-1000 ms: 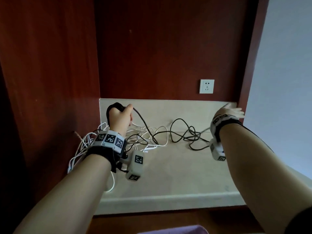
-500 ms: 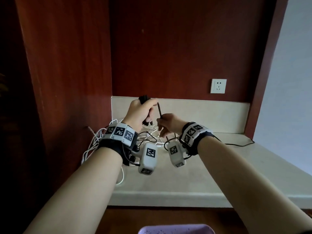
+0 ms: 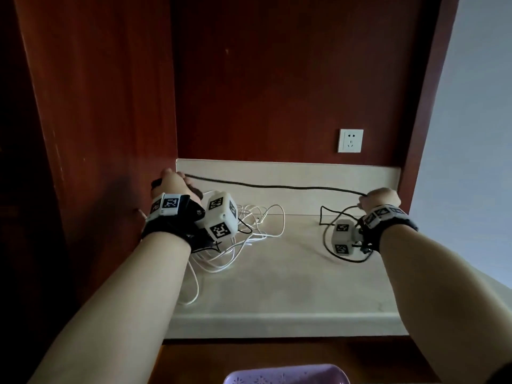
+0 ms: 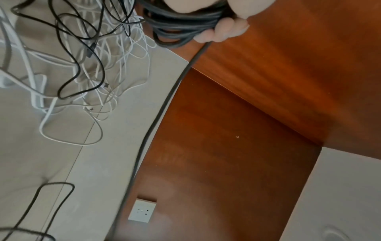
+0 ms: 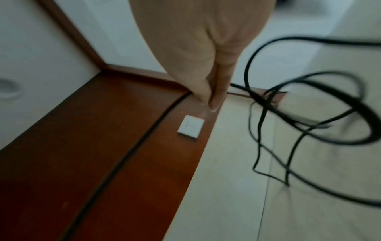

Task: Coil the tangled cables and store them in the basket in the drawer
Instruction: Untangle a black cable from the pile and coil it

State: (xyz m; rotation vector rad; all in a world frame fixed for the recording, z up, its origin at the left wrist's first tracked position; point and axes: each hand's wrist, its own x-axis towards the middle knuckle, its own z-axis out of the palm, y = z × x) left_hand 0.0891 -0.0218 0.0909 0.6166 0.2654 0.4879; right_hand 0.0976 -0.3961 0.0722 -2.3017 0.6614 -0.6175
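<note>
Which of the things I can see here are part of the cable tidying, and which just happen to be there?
Part of the job:
black cable, held by left hand and right hand
white cables
purple basket

Just there:
wall socket
counter

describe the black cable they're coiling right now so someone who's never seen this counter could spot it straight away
Start at the counter in the wooden alcove below the wall socket. The black cable hangs stretched between the left hand, which grips its finished coils, and the right hand. Unlike the white cables tangled below, it is thicker, dark and pulled straight.
</note>
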